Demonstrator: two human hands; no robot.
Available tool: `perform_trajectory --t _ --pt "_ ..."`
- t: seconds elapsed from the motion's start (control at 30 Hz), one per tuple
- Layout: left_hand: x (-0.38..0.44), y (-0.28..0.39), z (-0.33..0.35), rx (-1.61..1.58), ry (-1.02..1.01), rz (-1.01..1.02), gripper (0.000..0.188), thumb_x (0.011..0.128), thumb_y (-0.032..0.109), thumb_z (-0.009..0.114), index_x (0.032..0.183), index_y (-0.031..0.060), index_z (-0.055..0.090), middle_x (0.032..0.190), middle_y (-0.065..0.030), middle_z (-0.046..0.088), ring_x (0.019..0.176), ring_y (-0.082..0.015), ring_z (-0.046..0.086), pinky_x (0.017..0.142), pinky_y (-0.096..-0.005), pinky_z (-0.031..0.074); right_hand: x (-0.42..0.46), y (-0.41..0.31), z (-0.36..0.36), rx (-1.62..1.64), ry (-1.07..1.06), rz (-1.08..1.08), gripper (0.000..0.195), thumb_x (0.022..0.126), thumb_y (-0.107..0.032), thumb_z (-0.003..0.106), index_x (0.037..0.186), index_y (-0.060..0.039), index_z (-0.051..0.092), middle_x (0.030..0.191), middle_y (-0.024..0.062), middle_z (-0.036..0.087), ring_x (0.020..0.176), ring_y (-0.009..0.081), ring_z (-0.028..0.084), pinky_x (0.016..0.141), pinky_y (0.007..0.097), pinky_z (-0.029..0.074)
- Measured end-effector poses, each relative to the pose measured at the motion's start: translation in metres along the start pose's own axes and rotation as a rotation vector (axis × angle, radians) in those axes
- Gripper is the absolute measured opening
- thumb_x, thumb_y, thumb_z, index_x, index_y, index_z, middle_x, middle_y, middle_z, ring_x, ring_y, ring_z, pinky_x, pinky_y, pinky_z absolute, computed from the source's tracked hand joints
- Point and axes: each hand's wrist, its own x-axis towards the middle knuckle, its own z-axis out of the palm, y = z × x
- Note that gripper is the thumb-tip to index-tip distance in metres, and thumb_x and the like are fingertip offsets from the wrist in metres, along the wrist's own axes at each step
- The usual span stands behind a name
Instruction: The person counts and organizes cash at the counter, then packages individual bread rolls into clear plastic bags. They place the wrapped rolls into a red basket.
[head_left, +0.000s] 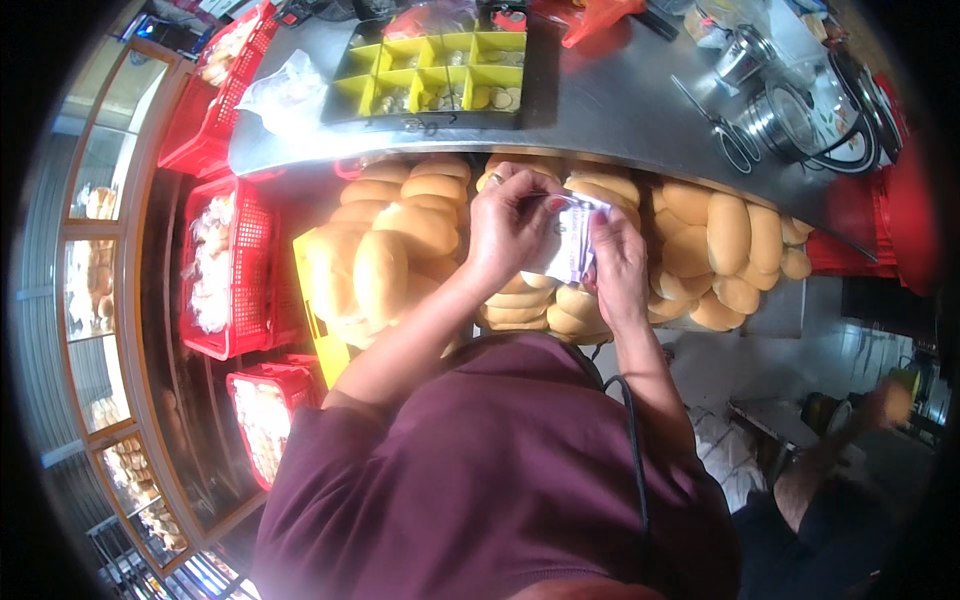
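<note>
A small stack of what look like purple-and-white banknotes (574, 238) is held between both hands, above the bread. My left hand (508, 225) pinches its left side between thumb and fingers; a ring shows on one finger. On the right edge, the thumb of my right hand (619, 259) lies over the notes, with the other fingers partly hidden beneath. Below the hands, long bread rolls (517, 307) lie in rows. Another pile of rolls (382, 262) is left of my left hand, and more rolls (686, 251) lie to the right.
A metal counter (600, 97) bears a yellow-divided coin tray (424, 75), scissors (724, 135) and a metal pot (780, 124). Red plastic crates (255, 262) of bagged goods stand at left beside a glazed cabinet (127, 322). At lower right is another person's arm (832, 450).
</note>
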Motion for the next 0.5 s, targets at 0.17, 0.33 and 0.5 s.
perform_trajectory --t 0.17,0.33,0.5 --pt "0.006 0.003 0.007 -0.044 0.093 0.059 0.041 0.077 -0.001 0.07 0.115 0.0048 0.056 0.096 -0.0049 0.051 0.088 -0.0128 0.051 0.076 -0.0256 0.046 0.017 0.016 0.011 0.052 -0.028 -0.284 0.018 0.097 -0.016 0.051 0.108 -0.0019 0.053 0.096 0.0028 0.057 0.088 0.0073 0.051 0.08 0.0226 0.043" --pt "0.006 -0.012 -0.001 -0.372 -0.078 -0.149 0.039 0.093 0.017 0.059 0.125 0.001 0.042 0.1 -0.0094 0.057 0.09 -0.0128 0.054 0.078 -0.0258 0.047 0.036 0.025 0.013 -0.085 0.062 -0.376 0.02 0.098 -0.018 0.05 0.108 -0.0012 0.053 0.097 0.0032 0.059 0.084 0.008 0.052 0.077 0.0226 0.044" --pt "0.017 -0.017 -0.023 -0.361 0.034 -0.232 0.021 0.096 0.011 0.052 0.114 -0.0001 0.052 0.102 -0.0076 0.06 0.096 -0.015 0.054 0.087 -0.0284 0.044 0.057 0.01 0.021 -0.206 -0.044 -0.176 0.015 0.098 -0.018 0.05 0.096 -0.0037 0.052 0.079 -0.0019 0.05 0.073 0.0064 0.046 0.063 0.0224 0.04"
